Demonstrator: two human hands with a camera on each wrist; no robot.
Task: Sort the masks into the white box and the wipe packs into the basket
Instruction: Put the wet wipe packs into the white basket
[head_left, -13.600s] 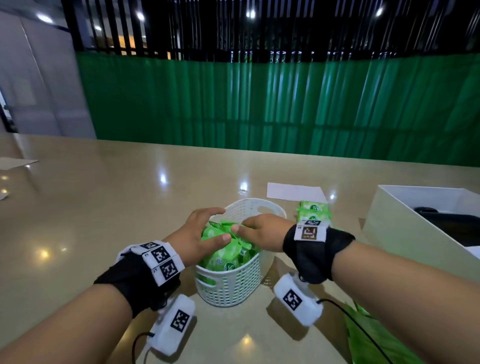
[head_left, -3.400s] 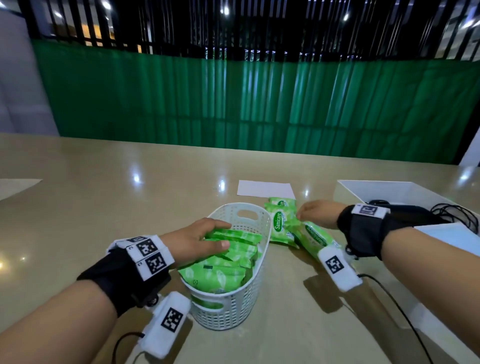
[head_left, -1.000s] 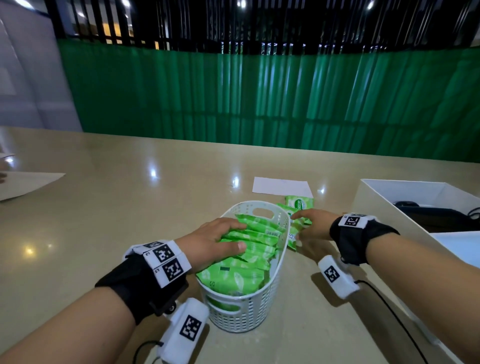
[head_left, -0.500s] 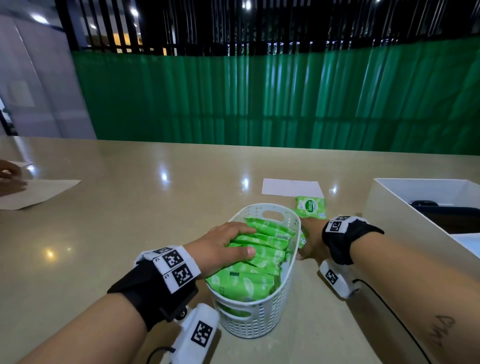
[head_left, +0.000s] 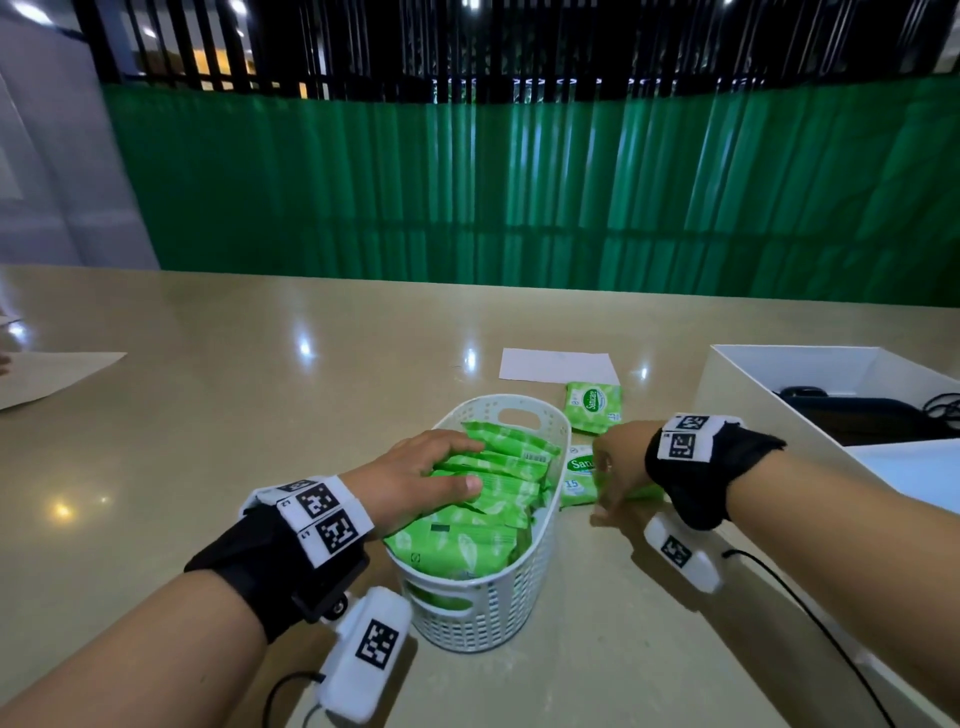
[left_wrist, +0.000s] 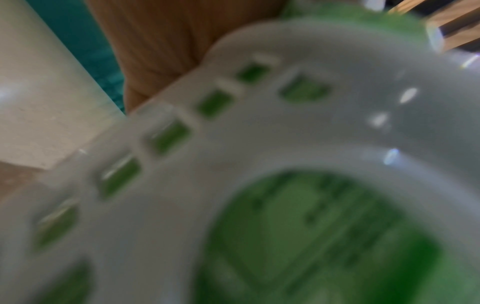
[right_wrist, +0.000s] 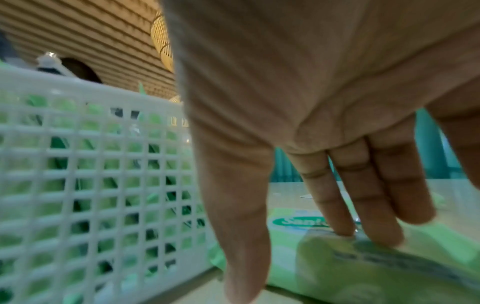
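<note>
Beige, glossy tabletop (head_left: 218, 415) fills the lower half of the head view, ceiling lights glinting off it, with a green corrugated screen (head_left: 519, 182) and dark bars across the top. Over at the right edge sits the white box (head_left: 737, 395), dark items and cords inside; whether those are masks, I can't tell. Centre frame, the white basket (head_left: 488, 613) is packed with green wipe packs (head_left: 467, 545) standing on edge. The left hand (head_left: 415, 483) lies flat on top of them, fingers straight, and that looks like a deliberate press, keeping the stack down and the basket steady so there's room for more.

Just right of the basket, the right hand (head_left: 618, 467) is down on a loose wipe pack (head_left: 579, 475) lying on the table; in the right wrist view the fingertips (right_wrist: 345, 228) press its top with the thumb hanging clear, so touching, not yet a closed grip. One more pack (head_left: 595, 405) waits further up, just below a white paper sheet (head_left: 558, 366). Another sheet (head_left: 52, 376) lies at the left edge.
</note>
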